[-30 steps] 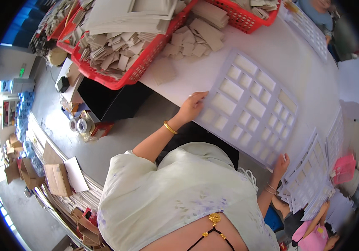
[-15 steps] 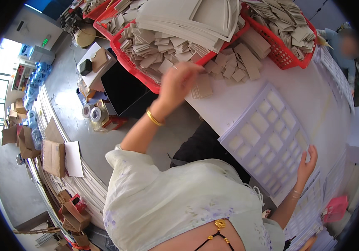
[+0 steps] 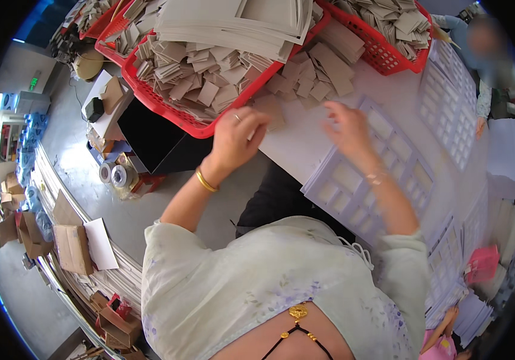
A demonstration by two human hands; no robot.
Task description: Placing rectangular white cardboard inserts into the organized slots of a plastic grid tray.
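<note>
Currently, cards in basket lie up-left of left hand, nearer one; its fingers curled, can't tell if pinching anything. Right hand, fingers loosely parted, above panel on desk.

We see card pieces heaped in the nearest red basket; our left hand is by its near corner, perhaps touching, our right hand and the windowed panel right of it.

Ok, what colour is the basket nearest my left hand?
The basket is red, best seen in the head view.
</note>
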